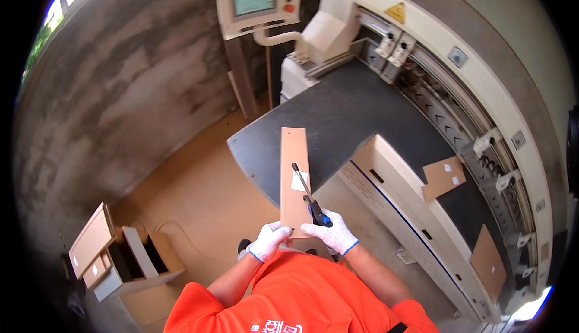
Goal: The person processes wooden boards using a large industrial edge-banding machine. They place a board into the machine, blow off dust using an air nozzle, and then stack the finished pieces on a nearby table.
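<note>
A long, narrow tan board (294, 203) with a white label lies in front of my body, its far end over the dark machine table. My left hand (270, 241), in a white glove, is closed on its near left corner, thumb on top. My right hand (332, 233), gloved too, grips the near right edge with the thumb on the face. Against that hand is the black and blue handle of what looks like an air blow gun (318, 212), its thin metal nozzle slanting up across the board. The fingers beneath are hidden.
A dark table (338, 110) adjoins a large cream machine (446, 40). Its control panel (258, 4) stands at the back. On the right are a long pale panel-like rail (410, 212) and two tan boards (443, 179). Stacked boards and box-like pieces (145, 254) sit at lower left.
</note>
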`<act>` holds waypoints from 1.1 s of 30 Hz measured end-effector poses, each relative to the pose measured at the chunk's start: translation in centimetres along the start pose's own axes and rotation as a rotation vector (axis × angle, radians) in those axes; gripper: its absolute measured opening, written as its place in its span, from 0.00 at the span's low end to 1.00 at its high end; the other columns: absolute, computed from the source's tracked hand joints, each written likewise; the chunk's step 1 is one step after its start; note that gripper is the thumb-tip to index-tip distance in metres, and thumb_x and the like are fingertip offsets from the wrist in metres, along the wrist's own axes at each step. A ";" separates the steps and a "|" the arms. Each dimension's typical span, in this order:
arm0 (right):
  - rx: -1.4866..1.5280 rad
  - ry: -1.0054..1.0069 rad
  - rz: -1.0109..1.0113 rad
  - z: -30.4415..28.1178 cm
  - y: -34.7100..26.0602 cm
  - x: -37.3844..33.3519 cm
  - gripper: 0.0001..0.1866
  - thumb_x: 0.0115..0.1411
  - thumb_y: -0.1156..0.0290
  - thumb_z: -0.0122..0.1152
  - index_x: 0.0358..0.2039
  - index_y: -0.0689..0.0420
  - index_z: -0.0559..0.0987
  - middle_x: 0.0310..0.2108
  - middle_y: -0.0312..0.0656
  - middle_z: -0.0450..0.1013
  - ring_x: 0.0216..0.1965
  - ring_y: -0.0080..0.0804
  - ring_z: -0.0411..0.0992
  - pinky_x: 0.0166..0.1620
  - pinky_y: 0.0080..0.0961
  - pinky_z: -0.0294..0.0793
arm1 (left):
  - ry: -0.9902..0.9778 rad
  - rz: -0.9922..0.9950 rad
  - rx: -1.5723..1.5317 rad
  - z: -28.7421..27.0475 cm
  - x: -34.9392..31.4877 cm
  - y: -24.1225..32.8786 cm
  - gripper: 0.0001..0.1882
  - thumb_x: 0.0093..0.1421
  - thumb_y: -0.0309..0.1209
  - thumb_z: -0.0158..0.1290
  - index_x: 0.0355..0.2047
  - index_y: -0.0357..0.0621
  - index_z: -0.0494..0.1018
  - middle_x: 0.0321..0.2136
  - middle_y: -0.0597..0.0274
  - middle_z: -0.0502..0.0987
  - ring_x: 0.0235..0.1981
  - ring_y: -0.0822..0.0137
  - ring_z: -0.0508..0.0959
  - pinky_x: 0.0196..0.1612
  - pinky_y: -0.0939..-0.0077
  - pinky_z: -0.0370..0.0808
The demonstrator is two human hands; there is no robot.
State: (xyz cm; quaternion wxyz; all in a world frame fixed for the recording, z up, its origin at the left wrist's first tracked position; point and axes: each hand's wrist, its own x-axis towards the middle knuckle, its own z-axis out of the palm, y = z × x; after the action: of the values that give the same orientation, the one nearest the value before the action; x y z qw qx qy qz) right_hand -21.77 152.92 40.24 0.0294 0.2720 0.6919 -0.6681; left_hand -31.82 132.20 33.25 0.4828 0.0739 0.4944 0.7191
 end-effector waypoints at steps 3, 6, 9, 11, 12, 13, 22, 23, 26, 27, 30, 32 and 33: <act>0.181 0.184 0.058 -6.2 2.3 -1.4 0.17 0.56 0.62 0.78 0.35 0.61 0.82 0.27 0.32 0.75 0.28 0.20 0.70 0.33 0.22 0.70 | -0.120 -0.093 0.160 4.7 5.8 -0.2 0.19 0.69 0.41 0.59 0.46 0.34 0.80 0.35 0.61 0.83 0.31 0.70 0.78 0.38 0.75 0.76; 0.466 0.232 0.236 -11.2 3.2 -0.7 0.09 0.55 0.71 0.77 0.33 0.54 0.83 0.25 0.32 0.77 0.23 0.22 0.72 0.29 0.23 0.69 | -0.125 -0.127 0.133 9.2 10.2 -0.2 0.23 0.70 0.46 0.59 0.47 0.34 0.79 0.34 0.58 0.83 0.29 0.70 0.78 0.36 0.73 0.77; 0.551 0.306 0.256 -15.4 4.7 1.3 0.11 0.53 0.67 0.78 0.30 0.53 0.81 0.23 0.36 0.76 0.20 0.27 0.73 0.26 0.27 0.70 | -0.019 -0.191 0.066 10.9 15.3 -2.4 0.21 0.72 0.45 0.55 0.41 0.36 0.79 0.30 0.55 0.81 0.25 0.65 0.77 0.32 0.69 0.75; 0.625 0.423 0.298 -18.2 5.9 2.8 0.13 0.50 0.66 0.79 0.29 0.53 0.80 0.22 0.36 0.75 0.19 0.30 0.73 0.25 0.30 0.71 | 0.110 -0.125 0.089 12.3 17.3 -2.6 0.19 0.73 0.44 0.54 0.39 0.36 0.78 0.28 0.56 0.80 0.22 0.66 0.76 0.28 0.69 0.74; 0.594 0.443 0.276 -19.8 6.2 3.2 0.13 0.50 0.66 0.79 0.29 0.53 0.80 0.21 0.36 0.75 0.19 0.30 0.73 0.24 0.30 0.71 | 0.158 -0.102 0.106 12.8 17.8 -2.0 0.19 0.73 0.43 0.54 0.39 0.36 0.78 0.27 0.56 0.80 0.21 0.66 0.76 0.28 0.70 0.74; 0.562 0.461 0.254 -21.6 6.4 3.7 0.13 0.50 0.66 0.78 0.29 0.53 0.79 0.21 0.36 0.74 0.19 0.30 0.73 0.24 0.30 0.72 | 0.208 -0.078 0.123 12.9 18.6 -1.4 0.19 0.73 0.43 0.53 0.39 0.36 0.78 0.27 0.57 0.80 0.21 0.67 0.75 0.28 0.70 0.74; 0.546 0.432 0.276 -32.4 5.5 11.2 0.13 0.53 0.70 0.75 0.38 0.55 0.81 0.26 0.37 0.76 0.22 0.28 0.73 0.26 0.28 0.72 | 0.164 -0.167 0.255 8.8 34.4 3.0 0.19 0.72 0.43 0.55 0.44 0.36 0.78 0.26 0.63 0.77 0.22 0.70 0.75 0.29 0.73 0.77; 0.490 0.444 0.270 -33.4 5.0 12.1 0.13 0.53 0.70 0.76 0.37 0.55 0.82 0.26 0.36 0.76 0.22 0.27 0.73 0.26 0.28 0.72 | 0.175 -0.161 0.300 9.4 35.6 4.2 0.19 0.72 0.43 0.56 0.44 0.36 0.78 0.26 0.63 0.77 0.22 0.71 0.75 0.29 0.73 0.77; 0.305 0.452 0.228 -36.0 2.8 13.7 0.13 0.51 0.68 0.79 0.34 0.56 0.83 0.26 0.36 0.77 0.22 0.25 0.74 0.27 0.27 0.72 | 0.147 -0.105 0.527 9.2 39.4 7.5 0.19 0.71 0.40 0.55 0.52 0.36 0.77 0.29 0.64 0.77 0.22 0.71 0.75 0.28 0.75 0.76; 0.368 0.418 0.248 -36.8 2.5 14.1 0.11 0.52 0.70 0.77 0.34 0.55 0.83 0.26 0.34 0.76 0.22 0.24 0.73 0.26 0.26 0.72 | 0.102 -0.116 0.593 8.9 40.5 8.5 0.20 0.71 0.39 0.55 0.55 0.36 0.76 0.29 0.64 0.77 0.23 0.72 0.75 0.28 0.75 0.76; 0.500 0.394 0.275 -37.8 0.3 15.4 0.08 0.55 0.74 0.75 0.34 0.52 0.83 0.25 0.32 0.76 0.21 0.22 0.72 0.25 0.23 0.71 | -0.004 -0.246 0.842 10.3 43.6 11.0 0.24 0.70 0.43 0.55 0.57 0.37 0.77 0.33 0.61 0.80 0.28 0.69 0.79 0.30 0.72 0.78; 0.514 0.352 0.264 -36.9 1.1 17.8 0.08 0.55 0.74 0.75 0.33 0.53 0.82 0.26 0.34 0.77 0.21 0.23 0.74 0.25 0.22 0.72 | 0.065 0.075 1.504 7.3 46.9 9.4 0.28 0.69 0.48 0.56 0.55 0.34 0.78 0.39 0.56 0.84 0.36 0.58 0.84 0.37 0.64 0.81; 0.501 0.355 0.273 -36.6 0.5 18.7 0.08 0.55 0.74 0.75 0.33 0.54 0.82 0.25 0.34 0.77 0.21 0.22 0.74 0.25 0.22 0.73 | 0.122 0.112 1.372 9.8 47.7 10.2 0.29 0.68 0.48 0.56 0.56 0.33 0.77 0.41 0.54 0.84 0.38 0.56 0.84 0.40 0.62 0.81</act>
State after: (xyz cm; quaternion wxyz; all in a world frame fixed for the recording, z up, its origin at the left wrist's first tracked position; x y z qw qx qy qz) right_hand -25.65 193.62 36.06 -0.0702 0.4730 0.4577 -0.7496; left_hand -57.41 174.60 28.42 0.2603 0.3475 0.8592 0.2705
